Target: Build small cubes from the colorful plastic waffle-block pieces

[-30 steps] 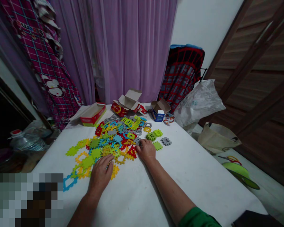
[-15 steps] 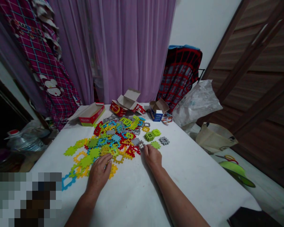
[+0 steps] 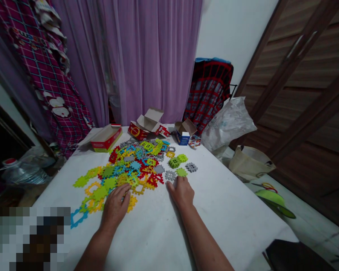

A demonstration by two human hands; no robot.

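A heap of toothed plastic building pieces (image 3: 135,165) in red, yellow, green, blue and grey spreads over the left half of the white table. My left hand (image 3: 116,203) rests on the heap's near edge, fingers stretched loosely over yellow and green pieces; I see nothing gripped in it. Right of the heap, my right hand (image 3: 183,192) lies low on the table with thumb and fingers apart. Just beyond its fingertips are a grey window piece (image 3: 170,175) and a light green piece (image 3: 181,172). Farther off sit a green stack (image 3: 174,162) and another grey piece (image 3: 191,167).
Along the table's back edge stand a red and green box (image 3: 106,142), an open red box (image 3: 139,131) and a blue box (image 3: 183,138). Beyond the right edge are a clear plastic bag (image 3: 228,118), a beige bag (image 3: 250,163) and a green cap (image 3: 274,201).
My right hand has let go of the grey window piece, which now lies flat on the table, and has drawn slightly back. The view has shifted a little; my left hand stays on the heap.
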